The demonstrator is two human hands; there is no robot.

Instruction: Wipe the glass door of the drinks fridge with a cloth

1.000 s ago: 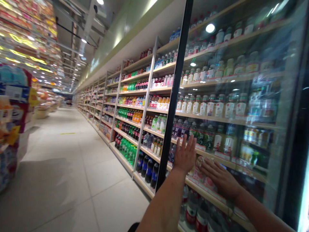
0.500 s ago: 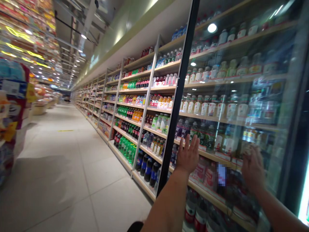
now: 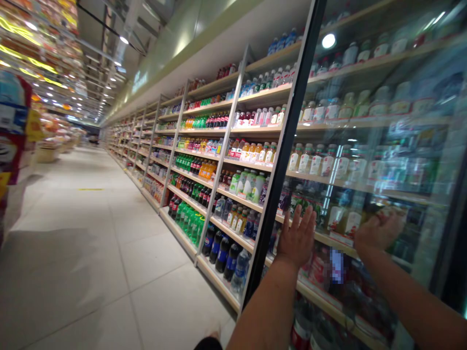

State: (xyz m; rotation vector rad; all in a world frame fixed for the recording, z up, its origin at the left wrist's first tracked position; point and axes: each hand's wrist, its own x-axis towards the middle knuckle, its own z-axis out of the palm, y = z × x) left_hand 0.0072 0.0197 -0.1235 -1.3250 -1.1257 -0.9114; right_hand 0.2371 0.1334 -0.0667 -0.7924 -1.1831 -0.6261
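A glass cooler door (image 3: 365, 194) with a dark frame stands in front of me. My left hand (image 3: 297, 238) rests flat against the glass near its left edge, fingers spread and holding nothing. Farther right, my right hand (image 3: 377, 232) is closed on a crumpled cloth (image 3: 394, 214) at the glass. The fingers are partly smeared by motion, and the cloth's far side is hidden. Behind the pane, juice bottles (image 3: 343, 163) with white labels line the shelves.
Long drink shelves (image 3: 204, 180) run away to the left, with green soda bottles (image 3: 189, 223) and dark cola bottles (image 3: 222, 253) low down. A pale tiled floor (image 3: 91, 253) lies beside them. Stacked goods (image 3: 12, 131) stand at the far left.
My right hand has moved up and left across the glass with the cloth, its wrist now turned. My left hand stays flat on the door. The view has shifted slightly left.
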